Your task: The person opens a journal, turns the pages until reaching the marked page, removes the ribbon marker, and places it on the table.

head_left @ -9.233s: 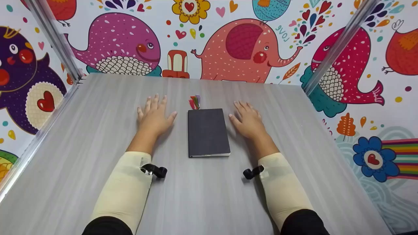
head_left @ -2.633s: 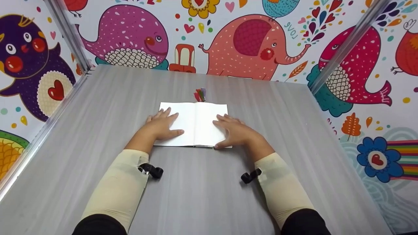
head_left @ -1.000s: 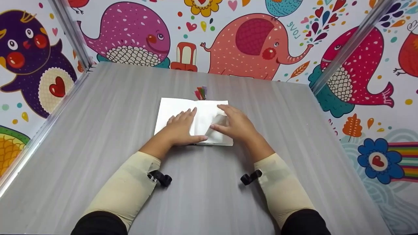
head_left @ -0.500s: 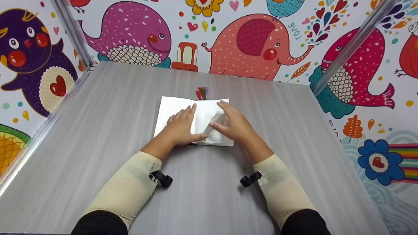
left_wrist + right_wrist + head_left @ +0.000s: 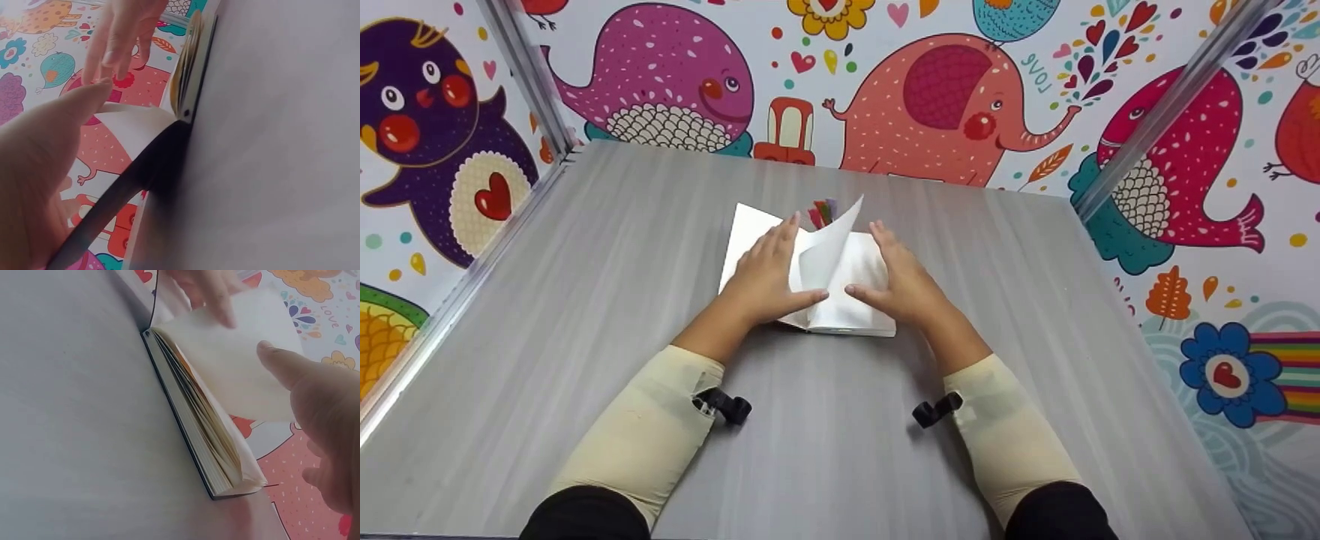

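Note:
A notebook (image 5: 851, 304) with a dark cover lies open in the middle of the grey table (image 5: 585, 315). One white page (image 5: 829, 251) stands up and curls over between my hands. My left hand (image 5: 765, 274) rests with straight fingers on the left half, thumb pointing at the raised page. My right hand (image 5: 900, 285) lies flat on the right page, thumb stretched toward the spine. In the left wrist view the left thumb (image 5: 79, 101) touches the page and the dark cover (image 5: 124, 191) is tilted off the table. The right wrist view shows the page block (image 5: 197, 422) and my right hand (image 5: 320, 399).
Coloured ribbon markers (image 5: 823, 212) stick out past the notebook's far edge. Walls with cartoon animals (image 5: 945, 97) close in the table at the back and both sides, with metal posts (image 5: 521, 75) at the corners.
The closed dark notebook was opened flat earlier. In the last second a right-hand page has lifted and now stands curled above the spine; the left half of the book has tilted up.

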A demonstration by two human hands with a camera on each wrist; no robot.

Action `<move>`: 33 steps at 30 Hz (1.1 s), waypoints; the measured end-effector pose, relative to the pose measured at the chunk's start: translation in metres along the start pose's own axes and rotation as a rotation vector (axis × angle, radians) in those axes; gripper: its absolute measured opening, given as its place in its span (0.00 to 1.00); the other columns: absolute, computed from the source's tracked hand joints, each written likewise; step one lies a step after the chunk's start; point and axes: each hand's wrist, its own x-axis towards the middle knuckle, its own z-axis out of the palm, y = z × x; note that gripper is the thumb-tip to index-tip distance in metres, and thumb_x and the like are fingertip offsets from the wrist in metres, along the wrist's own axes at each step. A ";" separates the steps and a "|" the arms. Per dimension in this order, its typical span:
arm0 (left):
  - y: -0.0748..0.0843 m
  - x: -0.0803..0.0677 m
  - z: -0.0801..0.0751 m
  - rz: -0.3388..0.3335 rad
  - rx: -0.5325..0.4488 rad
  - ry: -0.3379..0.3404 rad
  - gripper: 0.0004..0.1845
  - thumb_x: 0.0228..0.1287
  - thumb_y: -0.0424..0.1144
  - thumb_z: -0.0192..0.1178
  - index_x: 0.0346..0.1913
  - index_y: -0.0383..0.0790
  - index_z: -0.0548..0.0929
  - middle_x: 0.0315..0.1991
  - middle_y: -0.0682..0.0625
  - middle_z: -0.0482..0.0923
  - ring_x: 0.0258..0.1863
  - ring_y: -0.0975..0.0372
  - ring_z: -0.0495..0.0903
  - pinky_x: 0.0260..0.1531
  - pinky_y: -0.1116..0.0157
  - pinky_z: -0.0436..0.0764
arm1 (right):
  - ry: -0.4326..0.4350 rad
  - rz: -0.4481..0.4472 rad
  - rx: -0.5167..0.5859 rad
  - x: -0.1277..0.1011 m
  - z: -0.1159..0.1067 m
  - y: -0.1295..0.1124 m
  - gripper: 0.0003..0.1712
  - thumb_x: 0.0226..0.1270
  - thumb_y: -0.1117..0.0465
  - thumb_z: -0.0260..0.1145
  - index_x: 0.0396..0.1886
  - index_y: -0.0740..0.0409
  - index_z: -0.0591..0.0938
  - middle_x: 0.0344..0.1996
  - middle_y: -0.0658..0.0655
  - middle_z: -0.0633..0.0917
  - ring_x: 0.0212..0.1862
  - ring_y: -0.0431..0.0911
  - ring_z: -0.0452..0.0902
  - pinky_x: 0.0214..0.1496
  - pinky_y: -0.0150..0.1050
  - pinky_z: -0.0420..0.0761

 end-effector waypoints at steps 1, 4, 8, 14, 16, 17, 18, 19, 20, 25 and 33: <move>0.000 0.000 -0.002 -0.004 -0.008 0.011 0.70 0.57 0.73 0.70 0.89 0.50 0.37 0.89 0.42 0.48 0.87 0.44 0.52 0.82 0.33 0.57 | -0.013 0.003 -0.004 0.000 0.000 0.001 0.65 0.64 0.36 0.78 0.90 0.39 0.49 0.89 0.49 0.52 0.89 0.54 0.48 0.87 0.61 0.58; -0.001 0.000 -0.007 -0.018 -0.022 0.034 0.72 0.55 0.73 0.72 0.89 0.51 0.36 0.88 0.41 0.49 0.87 0.43 0.51 0.82 0.33 0.56 | -0.048 0.009 -0.027 0.001 0.002 0.004 0.65 0.63 0.35 0.78 0.90 0.38 0.49 0.90 0.49 0.51 0.90 0.54 0.45 0.88 0.63 0.56; -0.003 0.000 -0.013 -0.030 -0.029 0.063 0.73 0.54 0.72 0.73 0.89 0.52 0.35 0.88 0.41 0.48 0.87 0.42 0.50 0.82 0.33 0.54 | -0.079 0.024 -0.055 0.001 0.002 0.006 0.65 0.61 0.34 0.78 0.90 0.38 0.50 0.90 0.49 0.51 0.90 0.54 0.42 0.88 0.63 0.54; -0.004 -0.001 -0.025 -0.068 -0.051 0.127 0.76 0.52 0.68 0.78 0.89 0.56 0.33 0.88 0.43 0.48 0.87 0.43 0.49 0.82 0.30 0.52 | -0.095 0.037 -0.074 0.001 0.003 0.011 0.66 0.60 0.34 0.80 0.89 0.40 0.53 0.90 0.50 0.50 0.90 0.53 0.43 0.88 0.63 0.55; -0.005 -0.001 -0.029 -0.074 -0.047 0.144 0.76 0.51 0.67 0.79 0.89 0.57 0.32 0.88 0.44 0.48 0.87 0.44 0.48 0.82 0.30 0.51 | -0.101 0.040 -0.078 0.001 0.003 0.014 0.66 0.59 0.34 0.80 0.89 0.42 0.53 0.90 0.50 0.50 0.90 0.53 0.44 0.88 0.63 0.55; -0.005 -0.001 -0.031 -0.074 -0.042 0.151 0.77 0.50 0.67 0.79 0.89 0.58 0.32 0.88 0.44 0.48 0.88 0.44 0.48 0.82 0.30 0.50 | -0.103 0.042 -0.082 0.001 0.004 0.015 0.67 0.59 0.34 0.80 0.89 0.42 0.53 0.90 0.50 0.50 0.90 0.53 0.44 0.88 0.63 0.55; -0.006 -0.002 -0.032 -0.075 -0.035 0.156 0.77 0.50 0.67 0.80 0.89 0.58 0.33 0.88 0.45 0.47 0.88 0.44 0.47 0.82 0.31 0.51 | -0.106 0.043 -0.086 0.002 0.004 0.016 0.67 0.59 0.34 0.80 0.89 0.43 0.53 0.90 0.51 0.50 0.90 0.53 0.44 0.88 0.63 0.55; -0.006 -0.002 -0.033 -0.074 -0.029 0.158 0.77 0.49 0.67 0.80 0.89 0.58 0.33 0.88 0.45 0.47 0.88 0.44 0.47 0.82 0.31 0.51 | -0.109 0.043 -0.092 0.002 0.004 0.017 0.67 0.60 0.34 0.79 0.90 0.43 0.53 0.90 0.51 0.50 0.90 0.53 0.44 0.88 0.63 0.55; -0.006 -0.002 -0.034 -0.072 -0.021 0.159 0.77 0.49 0.67 0.80 0.89 0.58 0.34 0.89 0.45 0.47 0.88 0.44 0.47 0.81 0.30 0.51 | -0.113 0.040 -0.102 0.002 0.005 0.018 0.66 0.60 0.34 0.79 0.90 0.44 0.53 0.90 0.52 0.50 0.90 0.54 0.43 0.88 0.63 0.54; -0.010 -0.003 -0.040 -0.064 0.045 0.143 0.76 0.49 0.67 0.80 0.89 0.58 0.36 0.90 0.46 0.43 0.88 0.44 0.46 0.81 0.30 0.52 | -0.136 0.023 -0.138 0.004 0.006 0.023 0.66 0.62 0.33 0.77 0.90 0.47 0.52 0.90 0.55 0.49 0.90 0.55 0.42 0.89 0.63 0.51; -0.016 -0.004 -0.043 -0.090 0.146 0.080 0.74 0.49 0.66 0.81 0.89 0.59 0.40 0.90 0.45 0.38 0.89 0.43 0.41 0.81 0.30 0.49 | -0.193 0.004 -0.179 0.005 0.009 0.029 0.67 0.61 0.32 0.77 0.90 0.48 0.51 0.90 0.55 0.49 0.90 0.58 0.42 0.87 0.68 0.51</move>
